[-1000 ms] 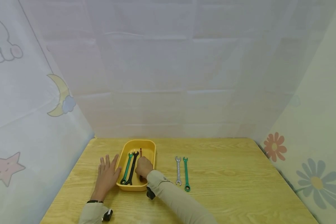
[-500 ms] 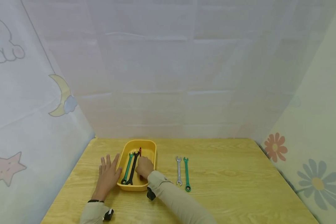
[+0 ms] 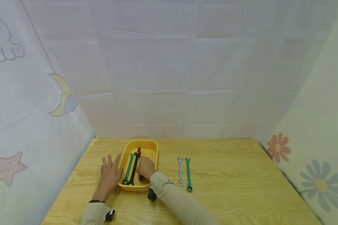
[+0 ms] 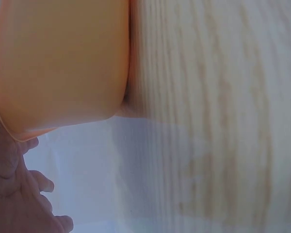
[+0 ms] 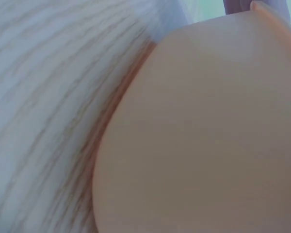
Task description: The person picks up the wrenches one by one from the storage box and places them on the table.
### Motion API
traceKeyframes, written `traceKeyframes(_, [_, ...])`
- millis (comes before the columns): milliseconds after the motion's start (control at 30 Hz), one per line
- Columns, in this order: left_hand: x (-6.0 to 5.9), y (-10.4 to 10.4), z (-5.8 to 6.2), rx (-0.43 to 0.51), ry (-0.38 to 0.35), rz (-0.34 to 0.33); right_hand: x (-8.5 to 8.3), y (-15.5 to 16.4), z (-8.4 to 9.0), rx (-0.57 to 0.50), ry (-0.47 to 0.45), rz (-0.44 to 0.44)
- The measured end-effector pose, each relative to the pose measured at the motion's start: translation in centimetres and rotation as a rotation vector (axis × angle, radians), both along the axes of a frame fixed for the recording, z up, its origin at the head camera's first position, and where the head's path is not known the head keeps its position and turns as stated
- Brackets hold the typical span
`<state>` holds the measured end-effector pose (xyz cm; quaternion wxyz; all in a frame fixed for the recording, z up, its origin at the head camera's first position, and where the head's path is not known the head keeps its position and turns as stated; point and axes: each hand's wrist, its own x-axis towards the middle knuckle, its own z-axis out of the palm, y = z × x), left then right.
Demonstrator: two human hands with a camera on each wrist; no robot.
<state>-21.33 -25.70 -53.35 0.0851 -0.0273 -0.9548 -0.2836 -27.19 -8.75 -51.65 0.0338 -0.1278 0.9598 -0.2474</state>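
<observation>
My right grip (image 3: 145,167) is curling round a red-and-dark tool (image 3: 139,151) inside the yellow tray (image 3: 150,150); I am judging it grasped, since its red end is showing beyond my fist and its dark end on the near side. My left grip (image 3: 109,176) is lying relaxed with fingers spread, its thumb side along the tray's left wall.

Chief risk: the red end is sitting so near the head of the black wrench (image 3: 133,168) that a sideways pull could be snagging it, nudging the neighbouring green wrench (image 3: 128,168) too. Secondary risk: my right sleeve (image 3: 160,182) is crossing close by the tray's right rim; a knock could be shifting the tray, my left grip clasping nothing to stop it.

Not verifiable: my fist is hiding the tool's middle, leaving its exact type undetermined, along with my right fingertips. Both wrist views are mostly showing the tray's outer wall; the right one is catching only a sliver of hand above the rim.
</observation>
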Motion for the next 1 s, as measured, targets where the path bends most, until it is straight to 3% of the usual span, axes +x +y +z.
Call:
traceKeyframes(100, [0.0, 0.0, 0.0, -0.011, 0.005, 0.005, 0.1, 0.1, 0.3, -0.022, 0.003, -0.002])
traceKeyframes(367, [0.2, 0.3, 0.4, -0.052, 0.002, 0.016, 0.3, 1.0, 1.3, -0.208, -0.049, 0.011])
traceKeyframes(1000, [0.3, 0.2, 0.4, -0.081, -0.008, 0.027, 1.1, 2.5, 2.5, -0.305, -0.011, 0.056])
